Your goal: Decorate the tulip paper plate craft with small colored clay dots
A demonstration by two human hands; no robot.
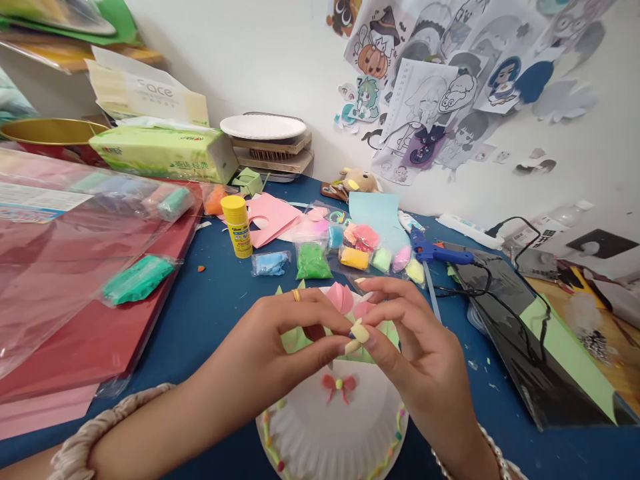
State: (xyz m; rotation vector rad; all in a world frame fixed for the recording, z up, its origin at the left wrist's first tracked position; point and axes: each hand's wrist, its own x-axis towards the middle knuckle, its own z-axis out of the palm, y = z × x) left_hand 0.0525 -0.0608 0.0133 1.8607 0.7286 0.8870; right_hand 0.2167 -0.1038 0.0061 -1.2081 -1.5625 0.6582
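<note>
My left hand [300,333] and my right hand [417,337] meet at the fingertips above a white paper plate [330,427]. Thumbs and index fingers are pinched together, and what lies between them is mostly hidden; only a tiny dark bluish speck shows. A red bow with a yellow-green centre [339,385] sits on the plate below my fingers. Small coloured dots run along the plate's rim. Behind my hands are pink paper flowers [340,298] and light green paper leaves [295,341], partly covered by my fingers.
Bagged clay, including a green packet [313,261], lies beyond the plate near a yellow glue stick [237,227]. To the right are a blue glue gun [435,250] with a black cord and a black sheet [520,333]. A red folder [100,320] under plastic fills the left.
</note>
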